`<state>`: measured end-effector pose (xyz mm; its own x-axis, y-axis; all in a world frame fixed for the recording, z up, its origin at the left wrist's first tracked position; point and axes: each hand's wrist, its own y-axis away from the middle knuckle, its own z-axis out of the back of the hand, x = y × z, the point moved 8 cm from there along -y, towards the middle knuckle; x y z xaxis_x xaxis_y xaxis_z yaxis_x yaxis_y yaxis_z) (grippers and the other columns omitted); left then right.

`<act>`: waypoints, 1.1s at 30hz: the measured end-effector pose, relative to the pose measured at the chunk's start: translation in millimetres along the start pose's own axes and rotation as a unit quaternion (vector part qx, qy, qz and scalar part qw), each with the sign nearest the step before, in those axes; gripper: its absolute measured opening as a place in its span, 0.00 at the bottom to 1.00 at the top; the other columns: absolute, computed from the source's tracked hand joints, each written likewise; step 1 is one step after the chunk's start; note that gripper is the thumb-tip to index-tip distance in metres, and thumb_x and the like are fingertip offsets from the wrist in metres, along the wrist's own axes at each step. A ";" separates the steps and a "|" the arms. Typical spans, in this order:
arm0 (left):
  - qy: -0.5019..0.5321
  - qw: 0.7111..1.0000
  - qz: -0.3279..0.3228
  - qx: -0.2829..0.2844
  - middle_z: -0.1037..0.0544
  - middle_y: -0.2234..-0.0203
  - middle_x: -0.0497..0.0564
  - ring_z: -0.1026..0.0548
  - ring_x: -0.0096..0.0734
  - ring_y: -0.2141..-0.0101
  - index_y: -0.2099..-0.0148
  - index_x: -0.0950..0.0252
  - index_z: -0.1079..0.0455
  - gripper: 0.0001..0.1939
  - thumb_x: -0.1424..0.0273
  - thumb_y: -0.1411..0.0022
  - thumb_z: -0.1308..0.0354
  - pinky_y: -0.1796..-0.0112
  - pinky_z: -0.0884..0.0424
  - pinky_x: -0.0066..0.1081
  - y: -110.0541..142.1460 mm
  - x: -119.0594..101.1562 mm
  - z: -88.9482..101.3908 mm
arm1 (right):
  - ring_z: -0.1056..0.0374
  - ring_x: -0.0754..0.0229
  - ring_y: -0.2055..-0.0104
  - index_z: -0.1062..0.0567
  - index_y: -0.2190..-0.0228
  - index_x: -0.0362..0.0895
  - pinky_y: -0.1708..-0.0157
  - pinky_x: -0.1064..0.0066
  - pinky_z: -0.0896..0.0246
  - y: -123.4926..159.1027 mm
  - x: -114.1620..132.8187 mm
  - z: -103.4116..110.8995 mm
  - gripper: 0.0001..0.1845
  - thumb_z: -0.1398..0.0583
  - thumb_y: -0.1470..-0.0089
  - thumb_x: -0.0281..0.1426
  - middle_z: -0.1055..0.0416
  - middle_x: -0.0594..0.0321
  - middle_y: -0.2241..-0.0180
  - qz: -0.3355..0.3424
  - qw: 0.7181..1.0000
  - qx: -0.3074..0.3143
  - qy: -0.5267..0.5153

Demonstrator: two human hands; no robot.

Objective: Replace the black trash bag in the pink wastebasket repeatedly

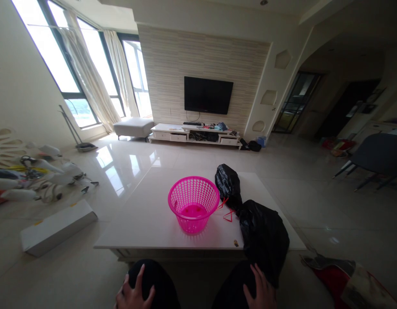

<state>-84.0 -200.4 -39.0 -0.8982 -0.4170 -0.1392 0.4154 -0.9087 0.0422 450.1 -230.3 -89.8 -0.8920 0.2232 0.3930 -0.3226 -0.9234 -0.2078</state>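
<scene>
My left hand (134, 294) lies flat on my left knee at the bottom edge, fingers stretched out, holding nothing. On my right knee rests my right hand (261, 292), fingers spread, close to the lower end of a black plastic bag (263, 231). The bag drapes over the near right edge of a low white table (143, 223). A pink mesh basket (193, 204) stands upright in the table's middle, left of the bag. Red drawstrings (227, 212) of the bag lie between basket and bag.
A white box (56, 225) lies on the floor at left, with a heap of white gear (34, 180) behind it. A TV stand (195, 134) and wall television (208, 95) are at the far wall. A grey chair (375, 159) stands right; a red item (346, 281) lies near right.
</scene>
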 end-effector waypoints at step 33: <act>0.063 0.998 0.029 0.006 0.36 0.32 0.67 0.28 0.65 0.41 0.26 0.56 0.41 0.42 0.50 0.39 0.44 0.46 0.28 0.59 2.3 -8.6 19.8 | 0.28 0.38 0.40 0.26 0.39 0.46 0.40 0.41 0.34 0.0 17.4 14.8 0.33 0.47 0.41 0.45 0.33 0.53 0.33 0.008 0.999 -0.043 0.003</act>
<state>-78.2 -199.2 -18.2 -0.8474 -0.4632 -0.2595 0.4631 -0.8839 0.0655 439.3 -231.1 -69.7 -0.8990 0.2105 0.3841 -0.3338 -0.8970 -0.2898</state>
